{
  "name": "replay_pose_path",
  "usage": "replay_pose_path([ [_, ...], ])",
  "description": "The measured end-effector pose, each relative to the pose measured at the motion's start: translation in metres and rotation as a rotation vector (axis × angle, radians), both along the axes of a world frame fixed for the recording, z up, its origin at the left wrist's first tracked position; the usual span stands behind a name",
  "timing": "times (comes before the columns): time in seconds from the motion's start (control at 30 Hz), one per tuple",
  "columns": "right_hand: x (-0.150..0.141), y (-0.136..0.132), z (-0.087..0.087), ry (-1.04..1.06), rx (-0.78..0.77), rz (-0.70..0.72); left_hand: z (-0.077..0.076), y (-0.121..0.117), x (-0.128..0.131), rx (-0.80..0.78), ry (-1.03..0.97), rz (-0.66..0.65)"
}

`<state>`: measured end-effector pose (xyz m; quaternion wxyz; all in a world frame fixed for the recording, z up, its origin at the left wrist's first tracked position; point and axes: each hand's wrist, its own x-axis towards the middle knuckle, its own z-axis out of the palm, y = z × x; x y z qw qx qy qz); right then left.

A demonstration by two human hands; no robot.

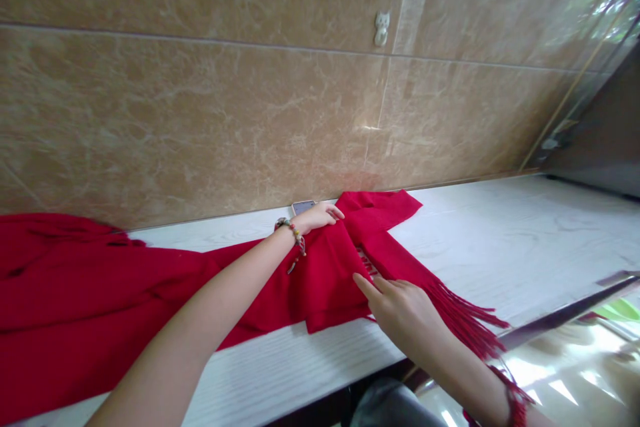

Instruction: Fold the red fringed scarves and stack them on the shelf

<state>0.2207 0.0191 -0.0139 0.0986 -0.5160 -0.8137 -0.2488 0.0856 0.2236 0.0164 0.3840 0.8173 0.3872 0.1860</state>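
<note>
a red fringed scarf (pixel 327 273) lies partly folded along a white counter (pixel 500 233), beside a marbled brown wall (pixel 225 120). a person's left hand (pixel 316 215) rests at the fold's far end, near a phone (pixel 303 207); the right hand (pixel 403 307) touches nearer cloth. whether either hand's fingers are clamped on fabric, i cannot tell.

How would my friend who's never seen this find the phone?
Look where the brown marbled wall meets the pale tabletop, then find the left hand on the red cloth. Between that hand and the wall lies the phone. It's a small flat rectangle with a pale rim, unlike the soft cloth nearby.
</note>
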Motion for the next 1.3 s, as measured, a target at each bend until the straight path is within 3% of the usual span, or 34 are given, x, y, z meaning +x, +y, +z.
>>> replay_pose_path([
  [0.17,0.000,0.002,0.000,-0.003,-0.126,-0.113,-0.019,-0.007,0.006,0.109,0.094,0.046],
  [0.33,0.003,0.004,0.000,0.015,-0.092,-0.129,-0.010,-0.021,-0.005,0.274,0.107,0.070],
  [0.43,0.000,0.005,0.004,0.028,-0.035,-0.008,-0.001,-0.054,-0.025,0.390,0.097,0.070],
  [0.53,-0.005,0.006,0.008,0.032,-0.044,0.095,0.002,-0.105,-0.053,0.547,0.224,0.003],
  [0.63,-0.007,0.007,0.009,0.030,-0.070,0.125,0.001,-0.153,-0.081,0.542,0.401,-0.011],
  [0.73,-0.005,0.008,0.009,0.020,-0.078,0.114,-0.005,-0.179,-0.098,0.554,0.522,-0.004],
  [1.0,0.000,0.009,0.009,0.026,-0.066,0.099,-0.023,-0.187,-0.104,0.697,0.782,0.000],
  [1.23,0.007,0.010,0.013,0.149,-0.010,0.159,0.004,-0.191,-0.119,0.781,0.735,0.021],
  [1.3,0.010,0.008,0.017,0.166,-0.042,0.200,0.007,-0.196,-0.121,0.788,0.722,-0.024],
])
